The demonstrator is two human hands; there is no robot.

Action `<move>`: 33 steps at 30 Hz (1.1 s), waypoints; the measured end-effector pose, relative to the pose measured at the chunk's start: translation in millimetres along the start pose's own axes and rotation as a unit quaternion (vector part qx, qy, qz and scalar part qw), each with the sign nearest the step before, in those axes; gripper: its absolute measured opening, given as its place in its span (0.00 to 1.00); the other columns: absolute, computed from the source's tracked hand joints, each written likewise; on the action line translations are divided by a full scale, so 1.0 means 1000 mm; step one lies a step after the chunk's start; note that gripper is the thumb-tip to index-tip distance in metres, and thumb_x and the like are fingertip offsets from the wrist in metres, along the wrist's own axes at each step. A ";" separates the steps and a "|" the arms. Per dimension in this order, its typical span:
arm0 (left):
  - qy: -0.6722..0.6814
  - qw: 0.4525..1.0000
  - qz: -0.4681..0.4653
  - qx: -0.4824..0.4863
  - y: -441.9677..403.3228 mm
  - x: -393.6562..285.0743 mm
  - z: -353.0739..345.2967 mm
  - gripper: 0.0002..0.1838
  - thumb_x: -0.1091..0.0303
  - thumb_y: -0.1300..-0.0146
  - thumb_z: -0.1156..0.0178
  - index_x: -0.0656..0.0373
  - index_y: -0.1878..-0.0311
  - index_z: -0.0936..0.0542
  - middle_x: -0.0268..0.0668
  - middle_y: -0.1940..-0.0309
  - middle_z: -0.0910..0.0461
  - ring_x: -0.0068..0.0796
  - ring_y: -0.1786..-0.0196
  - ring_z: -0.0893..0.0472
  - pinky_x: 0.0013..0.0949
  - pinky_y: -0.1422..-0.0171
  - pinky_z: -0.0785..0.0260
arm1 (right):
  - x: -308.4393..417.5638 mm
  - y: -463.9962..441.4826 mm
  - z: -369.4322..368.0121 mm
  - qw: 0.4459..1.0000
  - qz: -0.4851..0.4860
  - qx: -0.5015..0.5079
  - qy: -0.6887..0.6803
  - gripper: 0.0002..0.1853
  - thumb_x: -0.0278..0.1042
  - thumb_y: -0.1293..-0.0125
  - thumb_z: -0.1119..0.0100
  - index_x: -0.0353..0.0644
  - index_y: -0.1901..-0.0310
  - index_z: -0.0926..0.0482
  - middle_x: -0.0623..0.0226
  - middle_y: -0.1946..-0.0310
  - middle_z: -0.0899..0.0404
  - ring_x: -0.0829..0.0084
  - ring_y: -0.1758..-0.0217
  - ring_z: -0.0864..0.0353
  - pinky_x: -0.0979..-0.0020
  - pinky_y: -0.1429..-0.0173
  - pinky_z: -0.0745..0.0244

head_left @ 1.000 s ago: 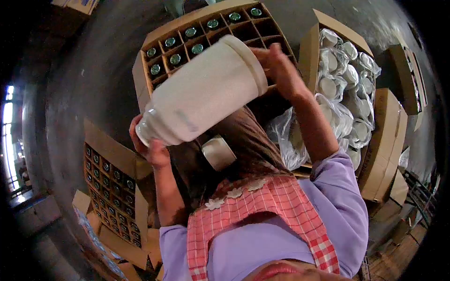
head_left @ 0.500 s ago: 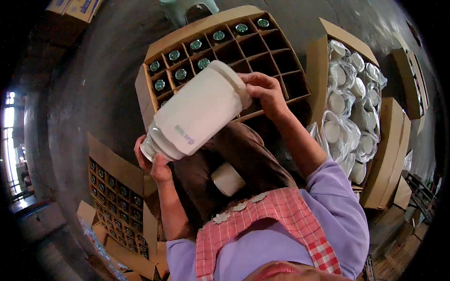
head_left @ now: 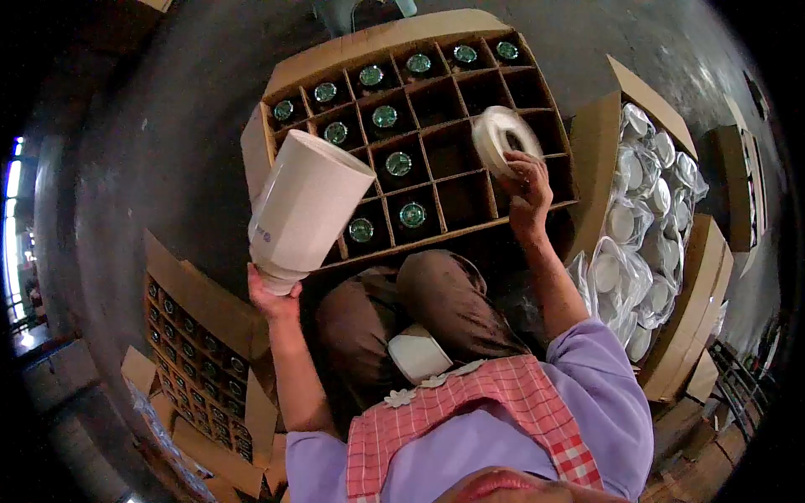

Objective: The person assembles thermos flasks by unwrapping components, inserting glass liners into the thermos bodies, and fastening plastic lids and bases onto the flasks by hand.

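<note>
My left hand (head_left: 275, 295) is closed around the narrow stepped end of a large white container (head_left: 309, 201). The container tilts over the left side of a divided carton (head_left: 369, 44), its wide end up and to the right. Faint printing shows on its side. My right hand (head_left: 528, 197) pinches a white ring-shaped piece (head_left: 489, 138) with a hole in its middle, held over the carton's right-hand compartments. Several bottles with greenish, clear tops (head_left: 398, 163) stand in the compartments. A short white cylindrical piece (head_left: 419, 352) rests in my lap.
To the right stands an open carton (head_left: 594, 172) of white pieces in clear plastic bags (head_left: 625, 226). Another divided carton (head_left: 197, 369) with many bottle tops is at lower left. Further cartons (head_left: 734, 189) stand at far right. A pale green stool (head_left: 340, 12) is behind.
My right hand has pulled the white ring off the container's wide end and moved right with it. The container has turned more upright in my left hand. The view has shifted slightly.
</note>
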State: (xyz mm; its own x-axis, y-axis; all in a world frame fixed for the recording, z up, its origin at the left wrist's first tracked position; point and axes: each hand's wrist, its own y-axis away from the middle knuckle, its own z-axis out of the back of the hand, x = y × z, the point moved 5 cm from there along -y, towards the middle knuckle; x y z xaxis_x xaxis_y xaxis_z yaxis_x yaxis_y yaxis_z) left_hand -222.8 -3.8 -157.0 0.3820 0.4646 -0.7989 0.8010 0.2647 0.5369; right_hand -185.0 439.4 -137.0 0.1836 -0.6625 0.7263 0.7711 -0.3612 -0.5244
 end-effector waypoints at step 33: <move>0.101 0.966 -0.135 0.194 0.022 -0.070 0.074 0.32 0.51 0.40 0.53 0.63 0.37 0.38 0.45 0.41 0.33 0.44 0.41 0.30 0.49 0.40 0.35 | 0.179 -0.091 -0.009 0.719 -0.107 0.541 -0.423 0.43 0.45 0.67 0.28 0.33 0.45 0.29 0.60 0.55 0.23 0.70 0.53 0.23 0.71 0.46 0.30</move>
State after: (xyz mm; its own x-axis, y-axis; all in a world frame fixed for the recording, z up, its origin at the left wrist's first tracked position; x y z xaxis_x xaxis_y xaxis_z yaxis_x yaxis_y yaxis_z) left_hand -197.9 -93.5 -109.4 0.0676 0.5886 -0.8056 0.9865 0.0815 0.1423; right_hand -227.2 347.6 37.0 -0.0575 0.1346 0.9892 0.7755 0.6300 -0.0407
